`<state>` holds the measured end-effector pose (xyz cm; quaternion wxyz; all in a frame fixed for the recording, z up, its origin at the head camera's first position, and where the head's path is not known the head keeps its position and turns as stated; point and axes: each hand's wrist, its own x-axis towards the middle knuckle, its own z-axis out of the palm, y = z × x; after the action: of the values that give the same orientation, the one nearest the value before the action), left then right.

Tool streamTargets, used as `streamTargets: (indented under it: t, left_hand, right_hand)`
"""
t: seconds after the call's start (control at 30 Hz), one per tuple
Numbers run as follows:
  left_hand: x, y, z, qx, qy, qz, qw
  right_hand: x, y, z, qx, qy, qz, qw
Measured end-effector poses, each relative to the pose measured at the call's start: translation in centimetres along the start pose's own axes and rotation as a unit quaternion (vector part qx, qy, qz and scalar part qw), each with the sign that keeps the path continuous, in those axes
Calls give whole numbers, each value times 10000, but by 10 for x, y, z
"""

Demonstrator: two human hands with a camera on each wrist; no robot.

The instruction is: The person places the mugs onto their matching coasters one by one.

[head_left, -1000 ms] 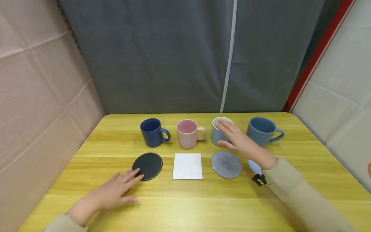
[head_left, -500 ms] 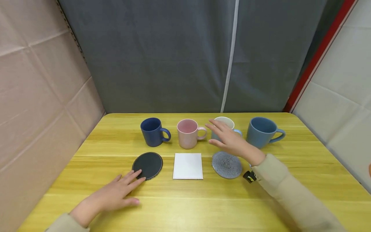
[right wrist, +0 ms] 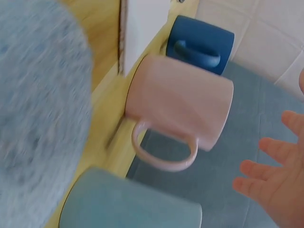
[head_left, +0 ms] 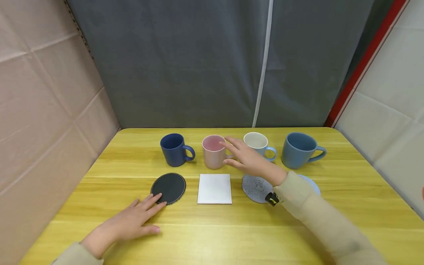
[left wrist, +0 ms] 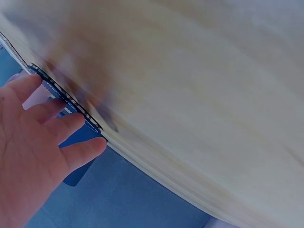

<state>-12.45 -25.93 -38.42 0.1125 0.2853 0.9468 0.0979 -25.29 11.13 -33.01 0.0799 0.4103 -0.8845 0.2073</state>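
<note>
My left hand (head_left: 132, 219) lies with fingers spread, fingertips at the near edge of a round black coaster (head_left: 169, 187). In the left wrist view its fingers (left wrist: 78, 154) reach to the stitched rim of that coaster. My right hand (head_left: 250, 158) holds nothing and stretches its fingers toward the pink mug (head_left: 212, 156), overlapping the mug's handle in the head view. From the right wrist view, the fingers (right wrist: 273, 171) stand apart from the pink mug (right wrist: 183, 99). Just right of that hand is a pale blue mug (head_left: 256, 141) with a white inside.
A navy mug (head_left: 173, 151) is at the left of the row, a grey-blue mug (head_left: 298, 151) at the right. In front lie a white square coaster (head_left: 214, 189), a grey round coaster (head_left: 256, 187) and a light blue coaster (head_left: 311, 183), partly hidden by the right sleeve.
My right hand has moved left, from in front of the pale blue mug to the pink mug's handle side. My left hand has stayed at the black coaster. The mugs and coasters have not moved.
</note>
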Motion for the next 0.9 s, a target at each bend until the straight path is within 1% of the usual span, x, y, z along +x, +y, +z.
streamTargets:
  t: [0.1, 0.3, 0.53, 0.8, 0.9]
  left_hand:
    - [0, 0, -1, -7, -1, -17, 10000]
    - [1, 2, -2, -73, -34, -35, 10000]
    - [1, 3, -2, -100, -4, -9, 9999]
    - [1, 3, -3, -141, -106, -51, 9998]
    - [2, 3, -3, -124, -121, -57, 9998]
  right_hand:
    - [8, -6, 5, 69, -6, -69, 10000]
    - [22, -16, 17, 97, -113, -26, 9999]
    - [37, -28, 29, 254, -146, -233, 9993]
    - [53, -45, 40, 914, -186, 30, 9956]
    - [59, -50, 45, 1079, -67, 144, 9940]
